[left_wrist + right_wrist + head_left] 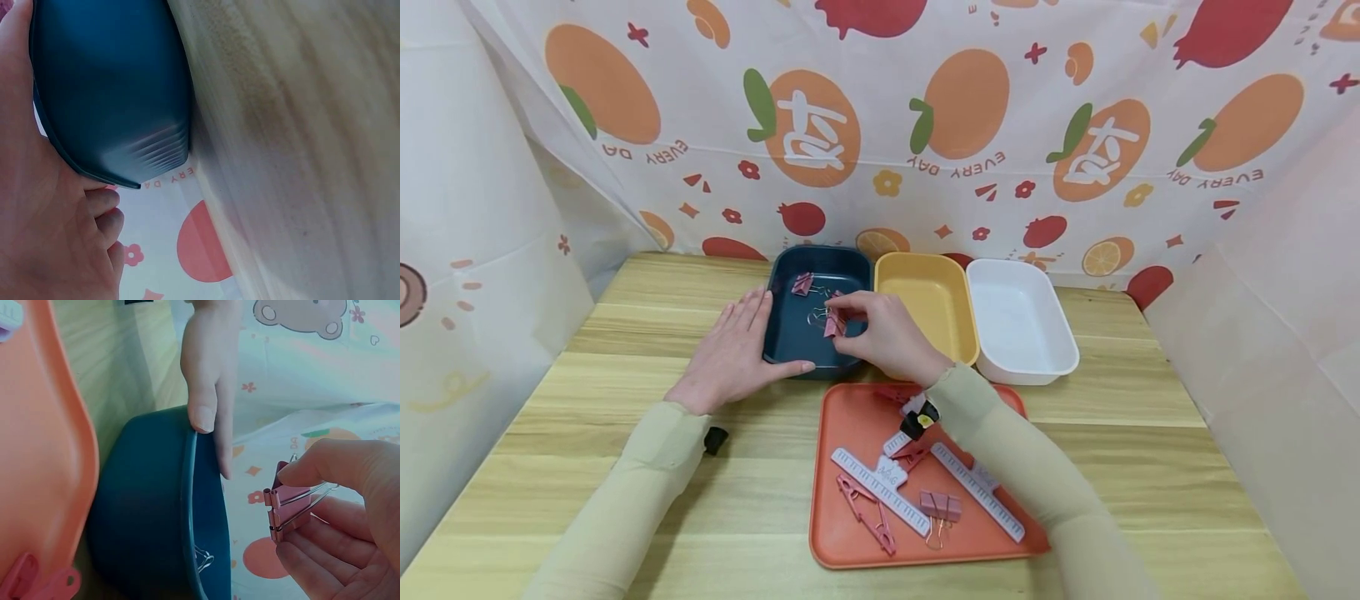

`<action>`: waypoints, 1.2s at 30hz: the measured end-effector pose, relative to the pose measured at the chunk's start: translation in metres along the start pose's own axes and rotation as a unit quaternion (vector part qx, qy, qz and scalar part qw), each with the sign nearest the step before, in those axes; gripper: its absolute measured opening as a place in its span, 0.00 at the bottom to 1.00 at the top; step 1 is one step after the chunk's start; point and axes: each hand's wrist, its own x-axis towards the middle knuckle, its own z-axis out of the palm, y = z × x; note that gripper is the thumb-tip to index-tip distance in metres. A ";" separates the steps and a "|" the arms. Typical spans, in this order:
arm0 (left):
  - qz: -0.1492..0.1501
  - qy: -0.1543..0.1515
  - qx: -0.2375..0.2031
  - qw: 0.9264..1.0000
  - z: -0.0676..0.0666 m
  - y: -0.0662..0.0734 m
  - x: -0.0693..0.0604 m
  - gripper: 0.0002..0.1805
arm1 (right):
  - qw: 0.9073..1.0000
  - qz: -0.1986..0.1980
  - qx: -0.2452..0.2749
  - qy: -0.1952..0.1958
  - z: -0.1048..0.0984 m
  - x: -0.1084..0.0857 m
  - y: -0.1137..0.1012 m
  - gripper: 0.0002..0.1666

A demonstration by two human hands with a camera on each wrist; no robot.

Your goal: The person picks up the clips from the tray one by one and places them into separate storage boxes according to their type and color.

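Note:
My right hand (pixel 891 333) pinches a pink binder clip (pixel 834 323) between thumb and fingers, above the dark blue bin (pixel 784 333). In the right wrist view the wire handles of this binder clip (pixel 294 503) point back toward the palm. My left hand (pixel 730 346) rests on the bin's rim, fingers straight along the left side and thumb at the front edge. In the left wrist view the hand (pixel 50 212) lies against the bin's outer wall (pixel 119 94). Inside the bin sits a pink binder clip (pixel 802 284); another lies partly hidden behind my right fingers.
A yellow bin (pixel 925 292) and a white bin (pixel 1022 317) stand right of the blue one. In front, an orange-red tray (pixel 827 537) bears ruler-shaped clips (pixel 880 490), pink clothespins (pixel 865 512) and a pink binder clip (pixel 942 506). A printed curtain (pixel 850 200) hangs behind.

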 end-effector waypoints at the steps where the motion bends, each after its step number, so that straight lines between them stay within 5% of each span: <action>1: 0.000 0.000 0.000 1.000 0.000 0.000 0.000 0.73 | 1.000 0.003 0.000 0.002 0.000 0.002 0.000 0.28; 36: 0.010 0.004 0.002 1.000 0.002 -0.002 0.000 0.72 | 0.993 0.088 -0.070 -0.025 0.024 0.073 0.010 0.27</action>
